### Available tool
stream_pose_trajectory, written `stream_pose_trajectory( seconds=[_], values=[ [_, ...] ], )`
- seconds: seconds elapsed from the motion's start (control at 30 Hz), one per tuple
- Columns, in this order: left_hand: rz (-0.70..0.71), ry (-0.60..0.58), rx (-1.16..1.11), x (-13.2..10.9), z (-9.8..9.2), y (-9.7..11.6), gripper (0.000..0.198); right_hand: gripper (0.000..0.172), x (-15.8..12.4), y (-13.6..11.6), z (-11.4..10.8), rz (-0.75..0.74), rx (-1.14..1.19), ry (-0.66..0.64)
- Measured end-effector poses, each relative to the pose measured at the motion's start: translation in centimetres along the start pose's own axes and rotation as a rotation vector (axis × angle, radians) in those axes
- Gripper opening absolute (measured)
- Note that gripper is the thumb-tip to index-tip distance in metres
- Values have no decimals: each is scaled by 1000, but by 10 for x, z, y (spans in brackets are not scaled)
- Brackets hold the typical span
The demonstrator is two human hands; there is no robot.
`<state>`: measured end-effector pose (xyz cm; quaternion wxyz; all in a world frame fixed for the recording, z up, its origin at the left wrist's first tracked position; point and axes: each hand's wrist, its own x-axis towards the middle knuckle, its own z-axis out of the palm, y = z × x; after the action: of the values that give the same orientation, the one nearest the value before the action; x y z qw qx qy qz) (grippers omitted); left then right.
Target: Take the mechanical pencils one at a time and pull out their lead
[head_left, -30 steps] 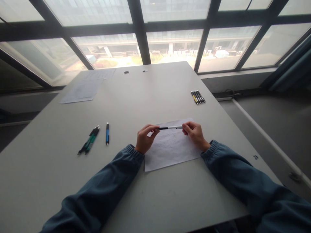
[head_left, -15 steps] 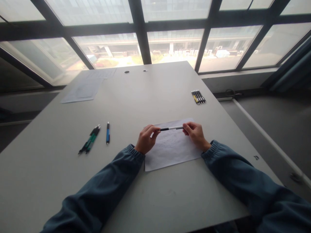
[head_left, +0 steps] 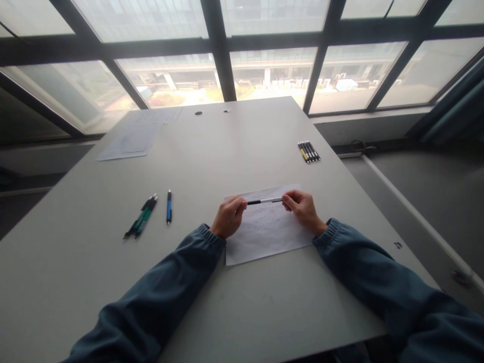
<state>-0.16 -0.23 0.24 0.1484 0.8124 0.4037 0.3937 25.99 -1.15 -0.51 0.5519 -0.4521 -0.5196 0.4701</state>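
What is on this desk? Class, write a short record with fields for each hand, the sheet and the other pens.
left hand: pinches the dark end of the pen
right hand: pinches the pen's other end
sheet: lies flat on the table below the pen
left side: two green pens together, blue pen apart
far right: row of pens
far left: papers

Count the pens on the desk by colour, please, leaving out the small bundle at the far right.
Green pens: 2
Blue pen: 1
Black-and-white pen, held between the left hand and the right hand: 1
Total: 4
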Motion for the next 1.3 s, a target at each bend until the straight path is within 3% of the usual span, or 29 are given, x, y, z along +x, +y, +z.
stream_pose_trajectory(
  seconds=[0.17, 0.4, 0.53, 0.73, 1.3],
  values=[
    [-52, 0, -102, -2, 3, -4, 36, 34, 0, 0, 1, -17, 32, 5],
    [13, 160, -97, 2, 7, -1, 28, 35, 0, -1, 1, 6, 47, 70],
    [50, 165, -135, 3, 7, 1, 6, 34, -1, 0, 1, 1, 35, 66],
    [18, 165, -140, 2, 7, 0, 5, 33, -1, 1, 0, -11, 47, 54],
    [-102, 23, -160, -4, 6, -4, 55, 32, -3, -6, 2, -40, 49, -10]
  ],
)
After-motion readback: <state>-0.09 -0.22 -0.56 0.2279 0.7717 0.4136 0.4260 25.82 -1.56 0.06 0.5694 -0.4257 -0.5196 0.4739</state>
